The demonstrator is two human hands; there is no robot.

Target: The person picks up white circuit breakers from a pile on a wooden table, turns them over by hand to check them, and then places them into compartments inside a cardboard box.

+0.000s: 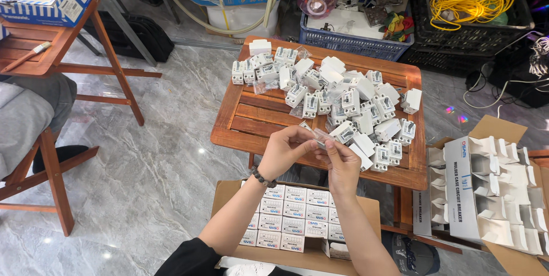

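My left hand [284,151] and my right hand [342,164] meet over the near edge of a small wooden slatted table [251,121]. Between their fingertips they pinch a small clear plastic bag [321,137]. A beaded bracelet sits on my left wrist. Just beyond the hands lies a heap of several white circuit breakers [337,96], some with clear bags among them, covering the table's far and right side.
An open cardboard carton [293,224] of small white boxes stands below my arms. At the right, a carton [492,196] holds empty white boxes. A blue crate [354,38], black crates with yellow cable and a wooden stool with a seated person at the left surround the table.
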